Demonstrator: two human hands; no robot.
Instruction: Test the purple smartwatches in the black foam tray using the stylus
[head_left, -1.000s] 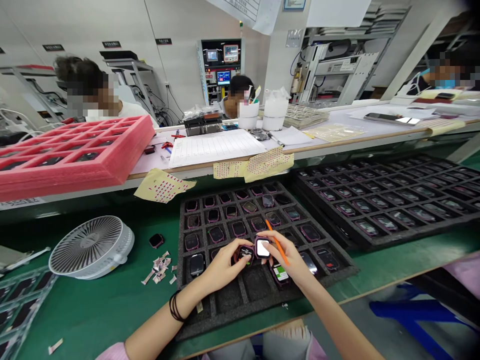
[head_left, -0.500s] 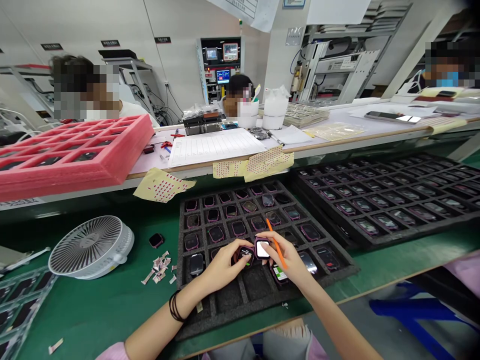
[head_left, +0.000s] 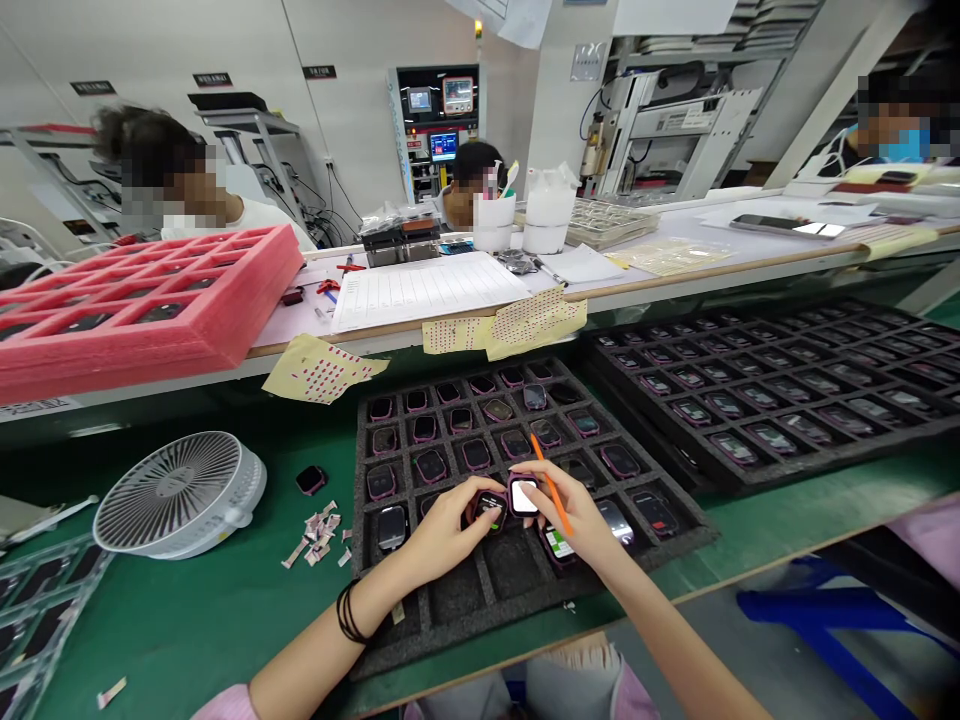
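Observation:
Above a black foam tray (head_left: 457,635) my two hands are close together, each with a smartwatch. My left hand (head_left: 446,530) grips a smartwatch with a dark, partly lit screen (head_left: 489,509) between thumb and fingers. My right hand (head_left: 566,510) holds a second smartwatch with a white lit screen (head_left: 523,497), its thumb over the glass. An orange pen-like stick (head_left: 550,483) is tucked in that same hand, slanting across the fingers. Under the right wrist, a watch with a green and white screen (head_left: 558,543) lies in the tray. Several dark-screened watches fill other pockets.
A white fan (head_left: 180,492) lies at the left, beside a single watch (head_left: 311,480) and scattered small strips (head_left: 319,535). More black trays of watches (head_left: 780,400) are at the right. A pink foam tray (head_left: 225,330) rests on the raised shelf. Other people sit beyond it.
The camera view has shifted very slightly. Both hands keep their hold on the two watches, with no clear movement.

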